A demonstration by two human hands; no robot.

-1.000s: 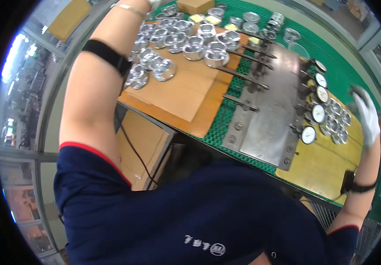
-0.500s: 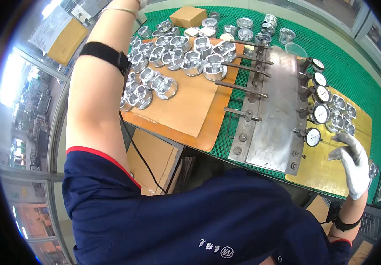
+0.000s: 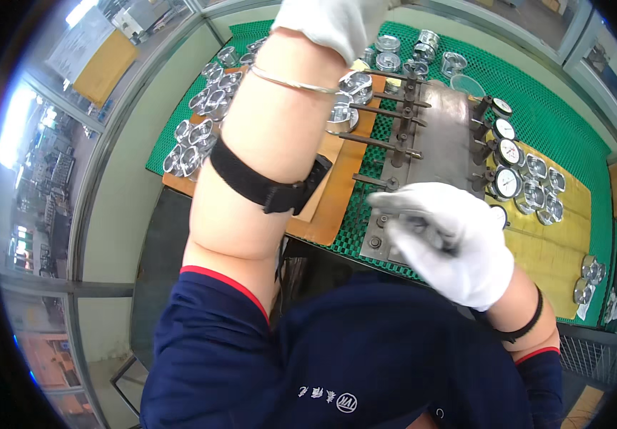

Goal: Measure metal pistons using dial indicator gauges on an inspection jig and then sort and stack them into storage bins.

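right hand (image 3: pixel 446 239) gloved, fingers loosely curled, grasping nothing, over near edge of metal gauge fixture (image 3: pixel 433 139) on desk | left hand (image 3: pixel 337 21) raised over shiny metal parts (image 3: pixel 201 136), grip can't tell | risk: left forearm sweeping parts off wooden board (image 3: pixel 333 196); glove catching fixture rods

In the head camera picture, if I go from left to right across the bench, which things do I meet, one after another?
Cluster of shiny metal cups → the left forearm with its black band → wooden board → grey metal fixture plate with rods → row of dial gauges → metal cups on the yellow sheet.
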